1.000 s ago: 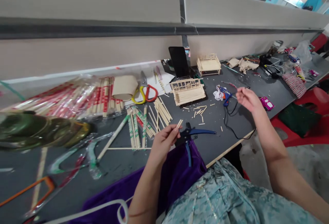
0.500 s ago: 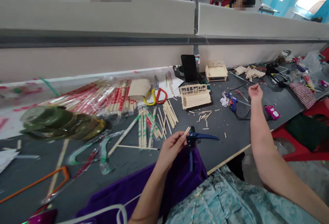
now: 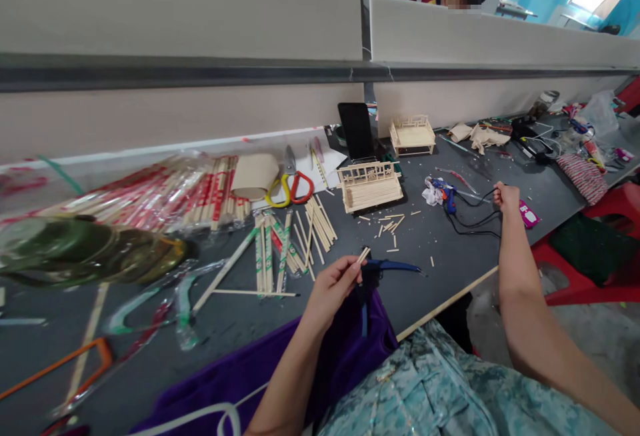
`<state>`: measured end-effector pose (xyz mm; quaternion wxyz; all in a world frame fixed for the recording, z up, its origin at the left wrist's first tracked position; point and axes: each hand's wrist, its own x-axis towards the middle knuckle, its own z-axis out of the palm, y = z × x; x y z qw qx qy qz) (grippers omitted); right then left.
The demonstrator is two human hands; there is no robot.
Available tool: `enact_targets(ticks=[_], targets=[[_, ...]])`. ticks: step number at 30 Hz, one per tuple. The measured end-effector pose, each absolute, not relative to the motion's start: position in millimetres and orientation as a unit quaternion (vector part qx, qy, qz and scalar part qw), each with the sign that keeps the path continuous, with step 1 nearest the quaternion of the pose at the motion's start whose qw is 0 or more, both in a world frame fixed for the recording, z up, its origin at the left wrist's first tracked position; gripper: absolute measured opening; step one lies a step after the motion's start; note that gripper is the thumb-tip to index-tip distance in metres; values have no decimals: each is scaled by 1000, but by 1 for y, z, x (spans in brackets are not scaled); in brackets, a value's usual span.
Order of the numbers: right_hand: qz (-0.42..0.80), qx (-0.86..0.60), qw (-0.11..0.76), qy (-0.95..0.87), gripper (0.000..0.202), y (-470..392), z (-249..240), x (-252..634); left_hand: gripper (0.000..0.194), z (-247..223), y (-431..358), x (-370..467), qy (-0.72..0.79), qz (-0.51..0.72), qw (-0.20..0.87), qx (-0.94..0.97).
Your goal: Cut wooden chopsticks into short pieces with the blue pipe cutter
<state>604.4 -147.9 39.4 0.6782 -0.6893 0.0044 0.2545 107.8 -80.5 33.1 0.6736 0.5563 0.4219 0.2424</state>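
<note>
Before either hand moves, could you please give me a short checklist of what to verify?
1. Short sticks pinched in the left hand: ok, ends protruding.
2. Black cord gripped by the right hand: cannot tell; the fingers are at it, but contact is unclear.
3. Cord lying straight: not ok, it loops on the table.
4. Blue-handled cutter folded: not ok, handles spread.
5. Glue gun hot: cannot tell.
</note>
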Motion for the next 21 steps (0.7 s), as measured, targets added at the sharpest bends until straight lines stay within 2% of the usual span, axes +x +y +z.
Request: enact_targets(ticks=[6,10,15,17,19,21], targets=[[218,-748,624,-60,25,-155,44,591,55,32,-82,109,418,239,674,560],[150,-808,557,-122,33,-159,39,555,56,28,-81,108,419,232,674,562],[109,-873,411,-237,27,-143,14,484,56,26,-81,109,421,230,674,562],[102,-903,314,-276,20,-135,8,467,56,27,-81,109,423,230,674,560],[84,-921,260,-276,13,-132,10,465,56,29,-82,108,423,230,674,561],[55,-939,223,-256,14,-137,18,480,56,30,-83,105,426,235,671,559]])
